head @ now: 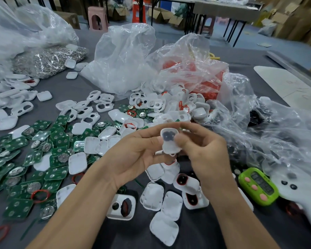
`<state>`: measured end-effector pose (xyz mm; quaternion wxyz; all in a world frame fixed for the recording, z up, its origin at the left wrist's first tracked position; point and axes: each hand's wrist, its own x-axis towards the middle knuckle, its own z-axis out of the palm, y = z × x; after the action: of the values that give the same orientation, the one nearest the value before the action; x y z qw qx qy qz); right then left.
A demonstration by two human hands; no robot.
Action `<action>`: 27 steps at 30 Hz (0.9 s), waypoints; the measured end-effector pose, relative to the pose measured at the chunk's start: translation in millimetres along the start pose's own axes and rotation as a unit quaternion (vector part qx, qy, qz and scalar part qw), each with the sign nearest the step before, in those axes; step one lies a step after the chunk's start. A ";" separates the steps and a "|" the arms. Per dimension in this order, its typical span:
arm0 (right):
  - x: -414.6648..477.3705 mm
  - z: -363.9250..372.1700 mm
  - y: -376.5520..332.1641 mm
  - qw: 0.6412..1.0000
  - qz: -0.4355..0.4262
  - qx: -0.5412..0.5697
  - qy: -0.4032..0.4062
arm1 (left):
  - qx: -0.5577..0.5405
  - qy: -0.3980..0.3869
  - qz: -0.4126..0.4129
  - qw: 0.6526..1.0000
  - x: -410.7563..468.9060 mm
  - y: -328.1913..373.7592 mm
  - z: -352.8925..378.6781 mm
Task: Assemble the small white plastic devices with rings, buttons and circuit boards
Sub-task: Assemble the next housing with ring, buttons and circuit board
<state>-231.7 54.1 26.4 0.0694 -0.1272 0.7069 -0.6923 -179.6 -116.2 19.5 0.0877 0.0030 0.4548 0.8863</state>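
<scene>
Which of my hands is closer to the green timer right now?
Right. The right hand is up and to the left of the green timer; the left hand is farther left, beyond the right one. Both hold one white casing.

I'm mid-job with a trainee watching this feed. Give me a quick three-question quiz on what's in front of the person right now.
1. True or false: the left hand and right hand both hold the white shell.
2. The green circuit boards lie mostly: A) to the person's left, B) to the person's right, C) inside a bag.
3. Fill in: the green timer has buttons coloured ___.
Key: 1 true; 2 A; 3 pink.
</scene>
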 end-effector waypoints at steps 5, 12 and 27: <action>32.0 -5.5 -13.0 0.946 -0.106 -0.294 0.088 | -0.059 0.029 0.020 0.998 -5.6 12.3 -6.9; 47.8 4.9 -14.2 0.885 -0.089 -0.456 -0.035 | -0.101 0.038 0.036 0.993 -7.9 19.2 -17.4; 20.1 -21.6 6.5 0.991 -0.047 -0.102 0.069 | -0.096 0.019 0.021 0.995 -6.2 15.8 -15.4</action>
<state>-257.5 69.4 22.1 -0.0255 -0.1192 0.7700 -0.6262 -177.2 -138.6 23.7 0.0605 -0.0132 0.3695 0.9272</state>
